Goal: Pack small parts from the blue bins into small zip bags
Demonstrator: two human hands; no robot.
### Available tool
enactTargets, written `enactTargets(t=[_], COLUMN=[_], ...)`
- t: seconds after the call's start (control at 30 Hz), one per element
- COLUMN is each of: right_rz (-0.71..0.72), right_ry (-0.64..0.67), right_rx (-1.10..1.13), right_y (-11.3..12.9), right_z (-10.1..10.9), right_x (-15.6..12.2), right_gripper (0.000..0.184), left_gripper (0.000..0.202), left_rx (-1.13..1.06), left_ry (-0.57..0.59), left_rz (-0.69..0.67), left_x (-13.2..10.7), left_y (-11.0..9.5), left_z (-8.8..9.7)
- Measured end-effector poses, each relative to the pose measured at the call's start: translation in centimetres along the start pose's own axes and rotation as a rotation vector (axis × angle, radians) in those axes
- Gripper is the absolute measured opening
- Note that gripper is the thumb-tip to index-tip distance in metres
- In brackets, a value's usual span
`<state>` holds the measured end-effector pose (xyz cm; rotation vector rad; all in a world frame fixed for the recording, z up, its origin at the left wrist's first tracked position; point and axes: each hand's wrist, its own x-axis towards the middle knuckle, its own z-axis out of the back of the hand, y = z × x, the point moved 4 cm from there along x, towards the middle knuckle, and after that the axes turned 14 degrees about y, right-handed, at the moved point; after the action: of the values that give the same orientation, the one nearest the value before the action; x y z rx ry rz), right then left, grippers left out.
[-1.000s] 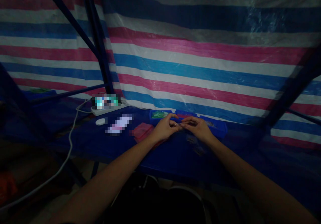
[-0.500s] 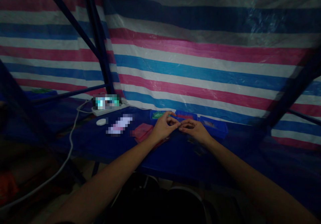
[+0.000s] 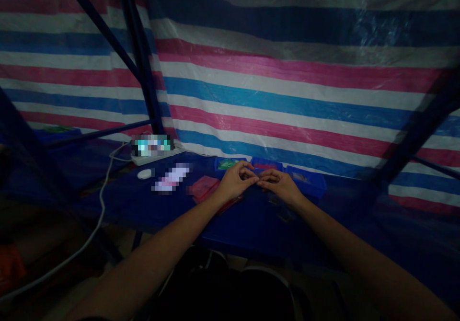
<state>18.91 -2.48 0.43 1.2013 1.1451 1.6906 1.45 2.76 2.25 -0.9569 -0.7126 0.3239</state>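
Over the blue table, my left hand and my right hand meet at the fingertips. The fingers of both are bent into a pinch; whatever lies between them, if anything, is too small and dark to make out. Left of my left wrist lies a pile of red, thin-looking pieces, partly covered by the forearm. Small dark clear-looking pieces rest on the table below my right hand. Just behind the hands stand blue bins: one with green packets, one with red pieces, and a right-hand bin.
A white power strip with a blurred-out device on it stands at the back left, its white cable hanging off the table. Nearby are a white round object and a pixelated item. Blue metal posts frame a striped tarp.
The fingers of my left and right hands have shifted very slightly where they meet. The bins, red pile and other things lie as before.
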Motion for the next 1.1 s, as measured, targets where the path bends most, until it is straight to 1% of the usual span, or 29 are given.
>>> enactTargets(t=[0.27,0.4,0.47,0.57,0.6,0.67,0.77,0.83,0.9,1.1], right_rz=[-0.021,-0.008,-0.001,0.022,0.034,0.056,0.064,0.065,0.07,0.071], right_ry=[0.005,0.001,-0.007,-0.036,-0.054,-0.104,-0.186,-0.208,-0.217,-0.244], right_rx=[0.011,0.019,0.009,0.001,-0.005,-0.022,-0.051,-0.058,-0.063,-0.086], right_y=[0.0,0.0,0.1,0.1,0.1,0.0,-0.2,-0.3,-0.4,-0.1], right_z=[-0.2,-0.1,0.1,0.6,0.9,1.4,2.1,2.3,2.4,2.6], right_x=[0.0,-0.1,-0.1,0.0,0.0,0.1,0.1,0.2,0.2,0.1], right_gripper=[0.038,0.038,0.037,0.036,0.036,0.037,0.04,0.041,0.041,0.045], left_gripper=[0.037,0.04,0.042,0.04,0.039,0.041,0.042,0.036,0.027,0.021], left_rx=[0.004,0.054,0.146,0.425,0.531,0.712,0.858,0.874,0.857,0.794], left_ry=[-0.004,-0.013,-0.035,-0.064,-0.055,0.006,0.126,0.183,0.209,0.215], left_rz=[-0.011,-0.04,-0.043,-0.017,-0.001,0.039,0.09,0.078,0.055,0.066], left_x=[0.2,0.0,-0.3,-0.8,-0.9,-1.1,-1.0,-1.0,-0.9,-0.7], left_y=[0.6,-0.2,-1.0,-2.0,-2.0,-1.5,0.1,1.0,1.4,1.4], left_z=[-0.1,-0.3,-0.3,-0.2,-0.2,-0.4,-0.5,-0.5,-0.4,-0.3])
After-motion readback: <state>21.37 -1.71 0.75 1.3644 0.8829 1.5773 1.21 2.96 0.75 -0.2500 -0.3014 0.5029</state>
